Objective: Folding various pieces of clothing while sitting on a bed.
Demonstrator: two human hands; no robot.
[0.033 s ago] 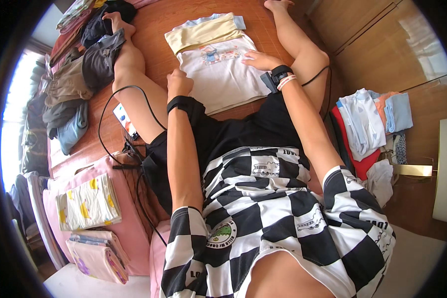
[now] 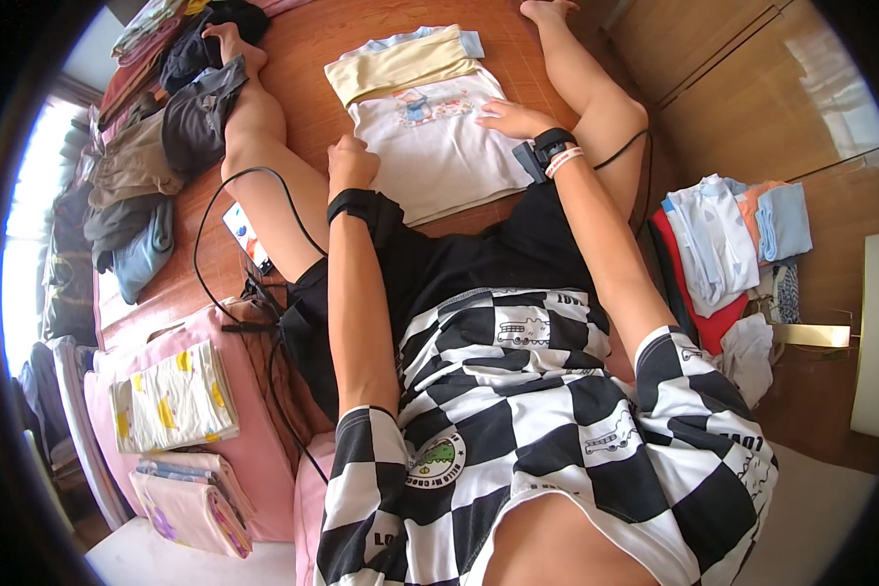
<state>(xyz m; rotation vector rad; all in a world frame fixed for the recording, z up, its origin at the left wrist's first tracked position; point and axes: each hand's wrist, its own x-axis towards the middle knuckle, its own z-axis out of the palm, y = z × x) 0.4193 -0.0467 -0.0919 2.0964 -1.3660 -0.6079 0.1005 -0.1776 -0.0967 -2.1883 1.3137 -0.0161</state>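
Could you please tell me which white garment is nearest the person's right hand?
The white printed garment spread between the legs: the right hand touches it, whereas the white garments at either side lie farther away.

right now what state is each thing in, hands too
white shirt, laid flat
left hand, curled, at shirt's left edge
right hand, open, at shirt's right edge
yellow cloth, flat across shirt
patterned cloth, folded
pink cloths, folded, stacked
light blue cloth, folded
grey clothes, loosely overlapping
cable, loosely curved
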